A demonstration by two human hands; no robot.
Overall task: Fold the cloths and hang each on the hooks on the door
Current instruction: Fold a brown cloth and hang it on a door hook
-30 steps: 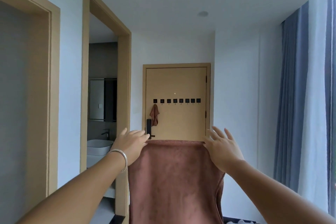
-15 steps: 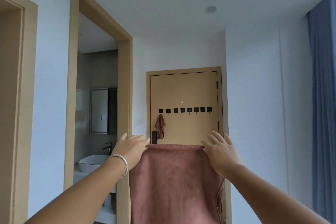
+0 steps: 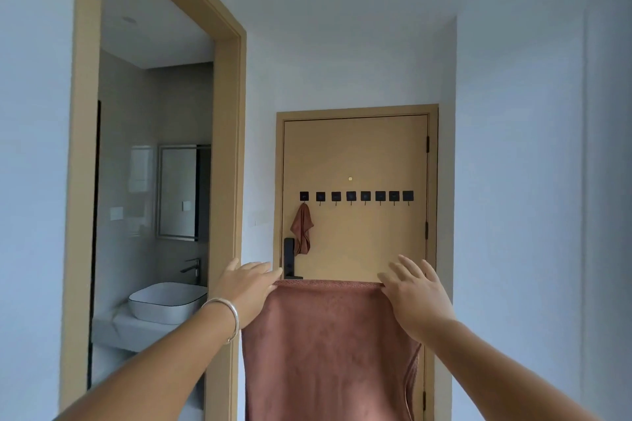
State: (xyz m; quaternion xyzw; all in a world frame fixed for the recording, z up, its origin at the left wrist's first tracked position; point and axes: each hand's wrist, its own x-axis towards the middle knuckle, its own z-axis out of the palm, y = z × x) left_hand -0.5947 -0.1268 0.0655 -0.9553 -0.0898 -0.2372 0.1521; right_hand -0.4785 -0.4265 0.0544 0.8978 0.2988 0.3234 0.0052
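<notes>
From the head camera, both arms reach forward and hold a brown cloth (image 3: 328, 345) up by its top edge, which runs level between the hands. The left hand (image 3: 246, 287) grips the left corner and the right hand (image 3: 415, 294) the right corner; in each grip the corner seems pinched underneath while the upper fingers lie fairly straight over it, though the thumbs are hidden. Held this way the cloth hangs flat, probably so its sides can be brought together for a clean fold. A doubled layer shows along its lower right side.

Ahead stands the door (image 3: 355, 154) with a row of hooks (image 3: 357, 196) across its middle. A small cloth (image 3: 302, 229) already hangs from the leftmost hook, just above the door handle (image 3: 289, 256); the other hooks look free.

The passage to the door is open, with a plain wall (image 3: 513, 181) on the right. On the left a door frame (image 3: 236, 181) stands just beside the left hand, so a wide swing that way could catch it. Beyond the frame are a washbasin (image 3: 167, 301) and a mirror (image 3: 179, 191).
</notes>
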